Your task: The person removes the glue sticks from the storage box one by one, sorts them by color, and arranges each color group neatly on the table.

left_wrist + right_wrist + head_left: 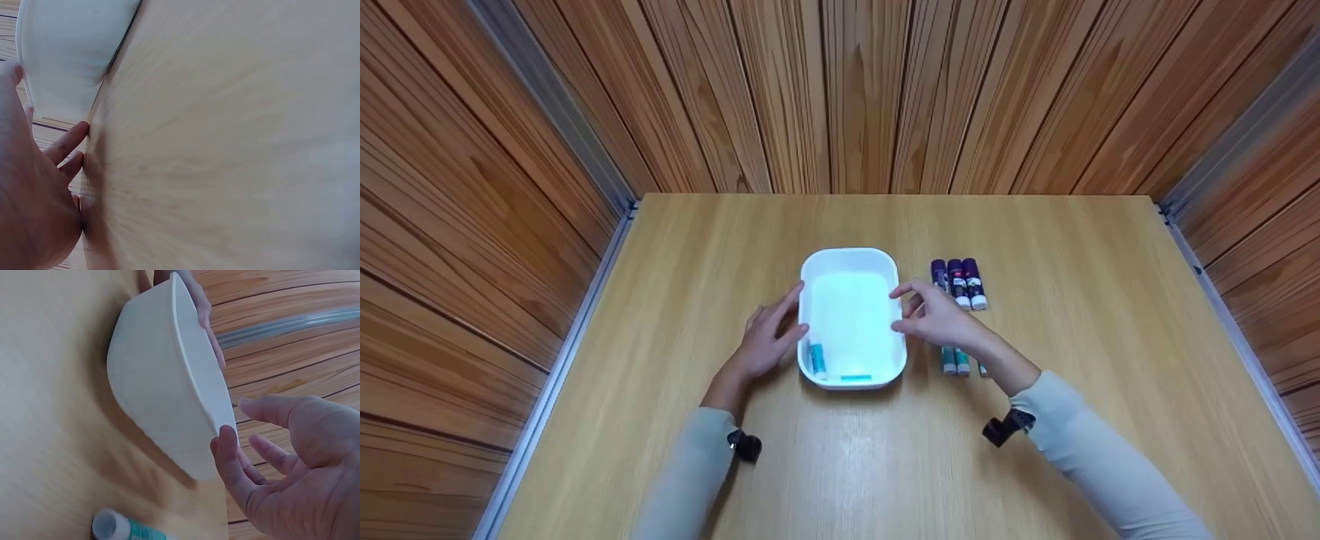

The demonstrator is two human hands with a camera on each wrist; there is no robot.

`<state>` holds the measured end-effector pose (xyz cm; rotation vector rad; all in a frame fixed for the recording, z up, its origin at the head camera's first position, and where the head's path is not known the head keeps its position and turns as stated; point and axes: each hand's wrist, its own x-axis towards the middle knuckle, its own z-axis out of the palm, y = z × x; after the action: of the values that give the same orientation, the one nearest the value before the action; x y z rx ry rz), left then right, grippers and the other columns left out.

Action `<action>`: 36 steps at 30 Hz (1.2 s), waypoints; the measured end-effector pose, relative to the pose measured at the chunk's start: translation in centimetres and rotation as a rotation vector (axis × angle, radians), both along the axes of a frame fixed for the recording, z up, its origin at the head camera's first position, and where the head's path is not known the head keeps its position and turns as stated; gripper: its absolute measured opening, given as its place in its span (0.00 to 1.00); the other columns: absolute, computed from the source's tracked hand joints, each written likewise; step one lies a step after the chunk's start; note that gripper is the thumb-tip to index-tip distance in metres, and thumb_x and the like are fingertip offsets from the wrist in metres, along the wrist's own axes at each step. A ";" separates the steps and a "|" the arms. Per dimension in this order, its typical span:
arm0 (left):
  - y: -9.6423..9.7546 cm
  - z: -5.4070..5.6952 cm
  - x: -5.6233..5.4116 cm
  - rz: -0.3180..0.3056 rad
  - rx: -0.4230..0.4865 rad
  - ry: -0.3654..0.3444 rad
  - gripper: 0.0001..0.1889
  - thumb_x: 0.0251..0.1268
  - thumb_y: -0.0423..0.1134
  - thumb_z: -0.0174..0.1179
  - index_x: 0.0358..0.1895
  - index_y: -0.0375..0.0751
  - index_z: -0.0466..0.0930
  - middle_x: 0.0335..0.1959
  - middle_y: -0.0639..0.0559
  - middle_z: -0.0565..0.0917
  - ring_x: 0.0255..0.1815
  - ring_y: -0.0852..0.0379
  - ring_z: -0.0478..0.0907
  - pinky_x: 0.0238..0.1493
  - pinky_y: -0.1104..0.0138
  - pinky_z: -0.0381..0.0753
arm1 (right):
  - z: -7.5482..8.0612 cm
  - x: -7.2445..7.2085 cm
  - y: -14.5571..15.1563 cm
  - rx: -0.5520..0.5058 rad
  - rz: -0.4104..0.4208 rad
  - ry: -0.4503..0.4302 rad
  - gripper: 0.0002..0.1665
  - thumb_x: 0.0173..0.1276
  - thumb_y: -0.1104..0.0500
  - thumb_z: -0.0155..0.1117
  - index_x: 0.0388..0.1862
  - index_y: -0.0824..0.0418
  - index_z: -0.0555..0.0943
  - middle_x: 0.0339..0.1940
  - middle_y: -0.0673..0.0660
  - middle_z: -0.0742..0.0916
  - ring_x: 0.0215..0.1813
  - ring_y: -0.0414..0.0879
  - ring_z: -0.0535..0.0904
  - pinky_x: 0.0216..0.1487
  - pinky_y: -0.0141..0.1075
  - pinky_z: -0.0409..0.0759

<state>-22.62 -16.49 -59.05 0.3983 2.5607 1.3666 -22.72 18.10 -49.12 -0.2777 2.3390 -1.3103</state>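
A white plastic tub (pixel 851 315) stands in the middle of the table. Inside it, a teal-and-white glue stick (pixel 817 358) lies in the near left corner, and a teal strip (pixel 856 377) shows along the near end. My left hand (pixel 769 341) touches the tub's left rim with thumb and forefinger; other fingers rest on the table in the left wrist view. On the opposite side, my right hand (pixel 934 315) has a fingertip at the right rim. Its thumb and fingers are spread and hold nothing, as the right wrist view shows.
To the right of the tub lie three purple-capped glue sticks (pixel 958 281) side by side. Nearer, partly under my right forearm, are several teal glue sticks (pixel 949 360). Wooden panels (pixel 855 97) wall the table's back and sides.
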 end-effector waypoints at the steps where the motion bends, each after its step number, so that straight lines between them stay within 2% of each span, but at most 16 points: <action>1: 0.0 0.0 0.0 -0.002 0.001 0.002 0.41 0.89 0.57 0.57 0.94 0.71 0.47 0.94 0.55 0.64 0.98 0.45 0.51 0.95 0.33 0.28 | 0.1 0.0 -0.4 -0.001 0.008 0.004 0.34 0.78 0.61 0.74 0.78 0.66 0.74 0.50 0.58 0.82 0.43 0.46 0.82 0.43 0.33 0.86; 5: -0.1 0.0 0.0 -0.005 -0.006 0.003 0.41 0.88 0.58 0.56 0.95 0.71 0.46 0.94 0.55 0.62 0.98 0.46 0.51 0.95 0.33 0.29 | 0.3 0.3 -1.7 -0.008 0.028 0.025 0.32 0.79 0.61 0.74 0.76 0.64 0.75 0.51 0.60 0.82 0.41 0.47 0.82 0.41 0.32 0.87; 8: -0.1 0.1 0.1 -0.003 -0.011 -0.001 0.42 0.88 0.58 0.56 0.95 0.71 0.45 0.95 0.56 0.62 0.99 0.46 0.50 0.95 0.34 0.28 | 0.4 0.4 -2.7 -0.003 0.048 0.020 0.31 0.80 0.60 0.74 0.76 0.62 0.75 0.53 0.62 0.82 0.43 0.50 0.85 0.42 0.33 0.89; 13: -0.1 0.2 0.3 0.007 -0.014 -0.014 0.42 0.88 0.59 0.56 0.94 0.73 0.45 0.95 0.56 0.60 0.99 0.45 0.50 0.96 0.35 0.28 | 0.4 0.5 -4.3 -0.008 0.085 -0.028 0.32 0.81 0.58 0.74 0.78 0.60 0.74 0.55 0.62 0.82 0.50 0.60 0.89 0.53 0.47 0.94; 17: -0.1 0.2 0.4 0.009 -0.013 -0.019 0.41 0.88 0.59 0.56 0.94 0.74 0.46 0.95 0.56 0.61 0.99 0.45 0.50 0.96 0.35 0.28 | 0.4 0.4 -5.3 -0.012 0.126 -0.054 0.32 0.82 0.58 0.73 0.79 0.60 0.73 0.58 0.65 0.82 0.51 0.60 0.89 0.58 0.54 0.93; 20: 0.0 0.2 0.3 0.010 -0.016 -0.014 0.41 0.88 0.58 0.56 0.94 0.74 0.46 0.94 0.55 0.63 0.98 0.45 0.52 0.96 0.35 0.29 | 0.1 0.4 -6.0 -0.015 0.169 -0.054 0.35 0.81 0.58 0.73 0.81 0.61 0.73 0.60 0.68 0.83 0.48 0.53 0.88 0.57 0.51 0.93; 24: 0.1 0.1 0.2 0.016 -0.018 -0.016 0.41 0.88 0.57 0.57 0.94 0.71 0.48 0.94 0.53 0.64 0.98 0.44 0.53 0.95 0.34 0.30 | -0.9 0.2 -6.7 -0.043 0.231 -0.050 0.39 0.80 0.60 0.74 0.84 0.65 0.72 0.60 0.70 0.84 0.45 0.45 0.86 0.50 0.37 0.91; 26: 0.1 0.2 0.2 0.019 -0.015 -0.023 0.41 0.87 0.57 0.58 0.94 0.71 0.48 0.94 0.53 0.65 0.98 0.43 0.53 0.95 0.34 0.29 | -1.2 0.2 -7.1 -0.053 0.255 -0.067 0.40 0.79 0.61 0.74 0.85 0.66 0.71 0.59 0.69 0.85 0.45 0.44 0.87 0.47 0.32 0.89; 32: 0.3 0.4 0.3 0.024 -0.027 -0.022 0.41 0.88 0.57 0.58 0.94 0.71 0.48 0.94 0.53 0.64 0.98 0.43 0.53 0.96 0.34 0.29 | -1.8 0.4 -8.0 -0.031 0.308 -0.178 0.43 0.81 0.60 0.72 0.90 0.59 0.67 0.62 0.64 0.85 0.50 0.51 0.91 0.52 0.34 0.90; 36: 0.3 0.3 0.2 0.025 -0.032 -0.012 0.41 0.88 0.58 0.58 0.94 0.72 0.48 0.94 0.54 0.65 0.98 0.44 0.54 0.96 0.35 0.30 | -2.1 0.6 -8.4 0.003 0.337 -0.213 0.45 0.81 0.58 0.73 0.91 0.54 0.65 0.65 0.63 0.85 0.53 0.50 0.90 0.57 0.37 0.90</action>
<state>-22.39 -16.18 -58.71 0.3522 2.5825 1.3306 -22.11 9.66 -51.20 -0.4827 2.0118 -1.1131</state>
